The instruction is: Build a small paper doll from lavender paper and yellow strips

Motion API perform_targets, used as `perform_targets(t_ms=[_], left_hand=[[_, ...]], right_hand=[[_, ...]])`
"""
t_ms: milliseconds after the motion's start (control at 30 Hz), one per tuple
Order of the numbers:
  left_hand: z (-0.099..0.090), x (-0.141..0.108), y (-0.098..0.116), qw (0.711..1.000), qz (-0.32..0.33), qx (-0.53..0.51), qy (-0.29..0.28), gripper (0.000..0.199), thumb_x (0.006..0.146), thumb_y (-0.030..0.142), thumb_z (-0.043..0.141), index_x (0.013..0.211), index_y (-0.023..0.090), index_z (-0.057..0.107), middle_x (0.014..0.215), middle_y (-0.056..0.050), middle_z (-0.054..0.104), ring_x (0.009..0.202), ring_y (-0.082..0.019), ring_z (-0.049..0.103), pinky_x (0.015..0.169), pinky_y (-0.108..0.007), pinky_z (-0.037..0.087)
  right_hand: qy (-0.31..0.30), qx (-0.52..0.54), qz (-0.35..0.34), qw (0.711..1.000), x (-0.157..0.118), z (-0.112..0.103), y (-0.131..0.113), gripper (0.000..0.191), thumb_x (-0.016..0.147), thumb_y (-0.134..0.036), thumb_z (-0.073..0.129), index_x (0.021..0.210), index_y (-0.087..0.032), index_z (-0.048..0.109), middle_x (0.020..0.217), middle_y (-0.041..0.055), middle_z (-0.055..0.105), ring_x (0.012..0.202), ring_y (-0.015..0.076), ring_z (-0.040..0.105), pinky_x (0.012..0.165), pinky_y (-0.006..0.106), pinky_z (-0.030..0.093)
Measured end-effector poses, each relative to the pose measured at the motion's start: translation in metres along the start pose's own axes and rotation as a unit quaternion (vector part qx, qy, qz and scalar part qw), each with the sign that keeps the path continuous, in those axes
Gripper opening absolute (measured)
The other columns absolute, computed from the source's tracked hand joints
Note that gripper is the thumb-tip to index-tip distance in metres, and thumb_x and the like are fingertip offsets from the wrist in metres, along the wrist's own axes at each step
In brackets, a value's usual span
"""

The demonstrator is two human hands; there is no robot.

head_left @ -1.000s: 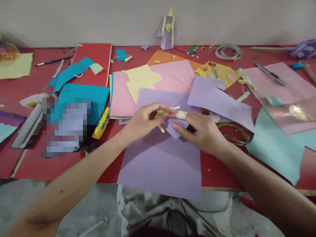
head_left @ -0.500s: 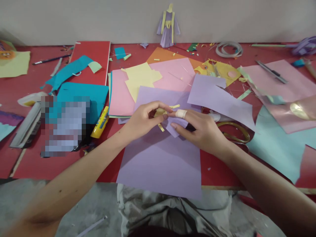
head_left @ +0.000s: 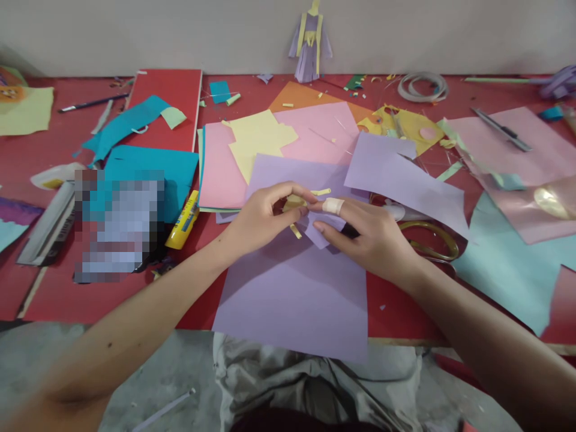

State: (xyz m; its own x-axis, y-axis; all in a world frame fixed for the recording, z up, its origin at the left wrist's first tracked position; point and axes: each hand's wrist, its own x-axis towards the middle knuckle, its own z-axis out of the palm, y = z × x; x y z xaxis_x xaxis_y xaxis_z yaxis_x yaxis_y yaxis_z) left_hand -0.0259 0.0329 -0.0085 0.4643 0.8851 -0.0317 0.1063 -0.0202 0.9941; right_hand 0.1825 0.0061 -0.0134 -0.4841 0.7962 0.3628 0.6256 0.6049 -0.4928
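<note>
Purple and yellow paper under work in both hands, held above a large purple sheet (head_left: 292, 300) at the front of the table (head_left: 391, 318).

Progress: judged part-done. Yellow strips (head_left: 296, 231) already narrow and short, one end jutting out beyond the fingertips and another below. Purple paper piece (head_left: 317, 239) already small, with straight edges and a clear corner. Both brought together at the meeting point of the two hands; cannot tell glued from merely overlapped. Left to do: judged to be the close work at the fingertips, extent hidden from view. Small pieces not yet set down; large purple sheet uncut as far as visible. For comparison, purple-and-yellow paper figure (head_left: 309, 48) upright against the wall at the rear, complete to the eye.

Fingers: on the left hand (head_left: 265, 216), thumb and forefinger pinched together on a yellow paper piece (head_left: 292, 204). On the right hand (head_left: 373, 237), forefinger meeting the left fingertips, thumb pressed on the purple paper piece; judged to be grasping, not released. White tape (head_left: 333, 206) around one right finger.

Condition: yellow paper piece pale, mostly covered by the left hand, outline not readable. Strips slightly bent. Purple paper piece flat and tilted, no tear visible. Large purple sheet smooth, shaded by the hands, near edge overhanging the table. Just beyond, yellow scrap (head_left: 261, 141) with irregular edges, lying on a pink sheet (head_left: 220, 180). Yellow tube (head_left: 183, 222) near the left forearm, untouched.
</note>
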Motion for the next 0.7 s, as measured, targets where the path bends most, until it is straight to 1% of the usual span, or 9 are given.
perform_targets(t_ms=[167,267,333,433,600,700], left_hand=[[0.0005,0.0011,0.0002,1.000,-0.002,-0.004,0.002,0.016,0.085,0.016,0.060,0.098,0.017,0.069,0.085,-0.002,0.068,0.074,-0.013,0.064,0.062,-0.023,0.057],[0.0003,0.0010,-0.0004,1.000,0.012,-0.006,-0.002,0.016,0.085,0.015,0.059,0.098,0.017,0.069,0.092,-0.003,0.070,0.074,-0.013,0.064,0.063,-0.023,0.057],[0.0001,0.0007,-0.0010,1.000,0.018,-0.006,-0.007,0.017,0.085,0.015,0.059,0.099,0.018,0.068,0.095,-0.003,0.070,0.076,-0.013,0.065,0.064,-0.023,0.058],[-0.0005,0.0006,-0.0022,1.000,0.019,-0.001,-0.007,0.017,0.087,0.016,0.059,0.101,0.018,0.069,0.095,-0.003,0.070,0.076,-0.013,0.065,0.064,-0.023,0.057],[-0.0011,0.0009,-0.0032,1.000,0.009,0.015,-0.001,0.016,0.087,0.019,0.061,0.101,0.019,0.069,0.091,-0.002,0.069,0.073,-0.013,0.063,0.063,-0.024,0.056],[-0.0009,0.0007,-0.0023,1.000,0.008,0.012,0.001,0.015,0.087,0.018,0.062,0.100,0.019,0.069,0.089,-0.002,0.068,0.076,-0.014,0.064,0.064,-0.024,0.055]], right_hand=[[0.001,-0.005,-0.001,1.000,0.0003,-0.0002,-0.0001,0.022,0.096,-0.029,0.057,0.117,-0.026,0.064,0.109,0.0049,0.075,0.094,0.0222,0.073,0.077,0.036,0.057],[0.000,-0.008,0.001,1.000,0.0002,0.0000,-0.0003,0.022,0.096,-0.030,0.057,0.117,-0.028,0.064,0.106,0.0044,0.076,0.090,0.0222,0.073,0.074,0.036,0.057],[0.000,-0.007,0.002,1.000,0.0002,0.0000,-0.0003,0.022,0.096,-0.030,0.057,0.117,-0.028,0.064,0.106,0.0040,0.076,0.091,0.0225,0.073,0.075,0.036,0.057],[-0.001,-0.003,-0.005,1.000,0.0004,-0.0001,-0.0005,0.022,0.096,-0.028,0.056,0.117,-0.027,0.064,0.108,0.0047,0.076,0.095,0.0228,0.072,0.077,0.036,0.057],[-0.008,-0.007,-0.005,1.000,0.0013,-0.0009,-0.0019,0.021,0.096,-0.028,0.057,0.116,-0.026,0.063,0.105,0.0053,0.075,0.087,0.0218,0.072,0.072,0.035,0.057],[-0.014,-0.010,-0.004,1.000,0.0014,-0.0016,-0.0025,0.022,0.096,-0.027,0.058,0.117,-0.026,0.063,0.105,0.0053,0.075,0.086,0.0211,0.072,0.071,0.034,0.056]])
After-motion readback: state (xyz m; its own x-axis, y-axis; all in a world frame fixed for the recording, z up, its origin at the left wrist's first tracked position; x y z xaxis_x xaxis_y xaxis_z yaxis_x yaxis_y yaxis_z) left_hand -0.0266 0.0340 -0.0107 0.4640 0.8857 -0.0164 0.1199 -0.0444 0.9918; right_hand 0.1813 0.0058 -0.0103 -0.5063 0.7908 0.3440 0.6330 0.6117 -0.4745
